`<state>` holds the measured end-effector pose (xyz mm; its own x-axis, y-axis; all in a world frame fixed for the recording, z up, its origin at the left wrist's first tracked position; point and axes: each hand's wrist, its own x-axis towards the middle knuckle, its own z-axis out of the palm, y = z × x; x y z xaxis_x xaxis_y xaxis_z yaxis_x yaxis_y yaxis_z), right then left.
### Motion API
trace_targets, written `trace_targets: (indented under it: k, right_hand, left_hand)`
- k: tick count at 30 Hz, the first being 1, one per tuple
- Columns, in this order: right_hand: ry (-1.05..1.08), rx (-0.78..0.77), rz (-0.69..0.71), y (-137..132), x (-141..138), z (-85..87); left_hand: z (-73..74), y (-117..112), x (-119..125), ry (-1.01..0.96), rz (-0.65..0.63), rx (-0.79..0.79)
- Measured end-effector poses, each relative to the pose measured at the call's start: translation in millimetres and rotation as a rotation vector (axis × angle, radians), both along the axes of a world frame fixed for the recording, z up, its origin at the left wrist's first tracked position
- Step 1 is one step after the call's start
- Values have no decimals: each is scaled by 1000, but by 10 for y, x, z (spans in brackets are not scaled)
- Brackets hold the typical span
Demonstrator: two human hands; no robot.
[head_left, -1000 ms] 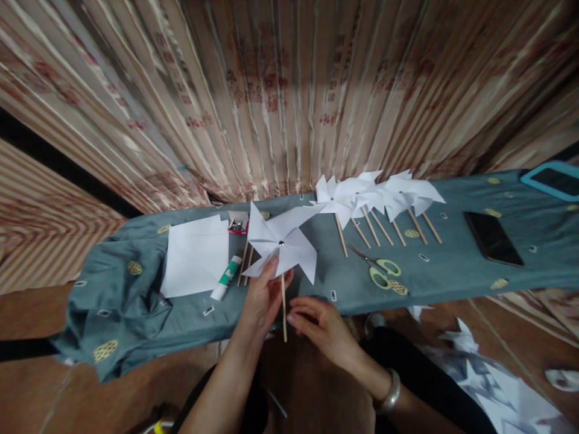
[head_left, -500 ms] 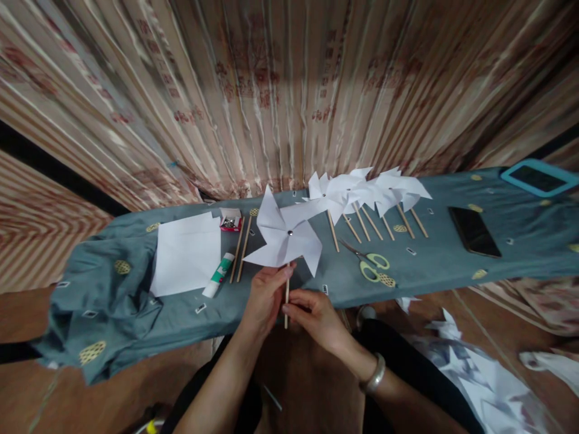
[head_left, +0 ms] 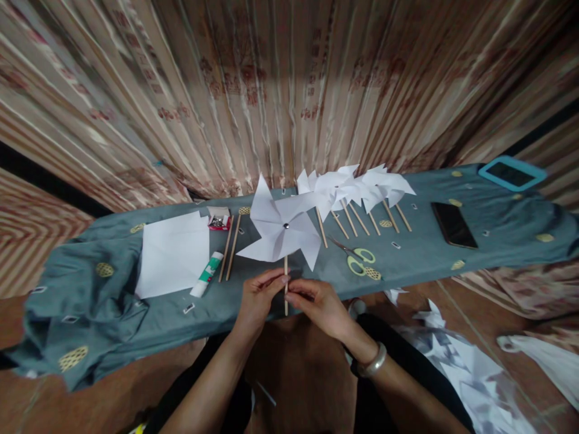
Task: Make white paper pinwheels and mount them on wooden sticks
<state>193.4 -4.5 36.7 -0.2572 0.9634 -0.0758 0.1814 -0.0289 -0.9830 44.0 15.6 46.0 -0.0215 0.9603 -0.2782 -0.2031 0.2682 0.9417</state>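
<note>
A white paper pinwheel (head_left: 284, 226) with a shiny pin at its centre stands up in front of me, above the cloth-covered table. Its thin wooden stick (head_left: 286, 265) runs down between my hands. My left hand (head_left: 260, 295) pinches the stick from the left, below the paper blades. From the right, my right hand (head_left: 316, 301) closes thumb and fingers on the same stick, a little lower. Several finished pinwheels (head_left: 337, 188) lie overlapping behind, to the right. Scissors (head_left: 356, 259) with green handles rest right of the held pinwheel.
On the left lie white paper sheets (head_left: 174, 256), a glue stick (head_left: 207, 274), a small box of pins (head_left: 219, 220) and two loose wooden sticks (head_left: 233, 248). A phone (head_left: 453, 225) and a blue-framed device (head_left: 512, 173) lie at right. Paper pieces (head_left: 470, 374) fill a clear bag on the floor.
My left hand has slid down the stick, away from the blades and closer to my right hand. The camera view has shifted slightly to the right.
</note>
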Motion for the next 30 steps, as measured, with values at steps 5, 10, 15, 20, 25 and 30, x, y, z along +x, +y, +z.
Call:
trace_targets:
  k: [5, 10, 15, 20, 25, 30]
  right_hand:
    - [81, -99, -141, 210, 434, 62]
    - [273, -91, -492, 409, 674, 141]
    - [405, -118, -524, 486, 631, 189]
    - [418, -151, -500, 508, 608, 210]
    - [468, -203, -477, 490, 582, 230]
    - [506, -223, -434, 479, 555, 219]
  left_hand:
    - [-12, 1, 8, -7, 6, -17]
    - [-44, -24, 70, 3, -39, -42]
    - [-63, -62, 164, -8, -100, -114]
    - [-55, -72, 187, -64, -116, -149]
    - [-61, -69, 182, -54, -126, -121]
    - [-92, -66, 176, -18, -133, -92]
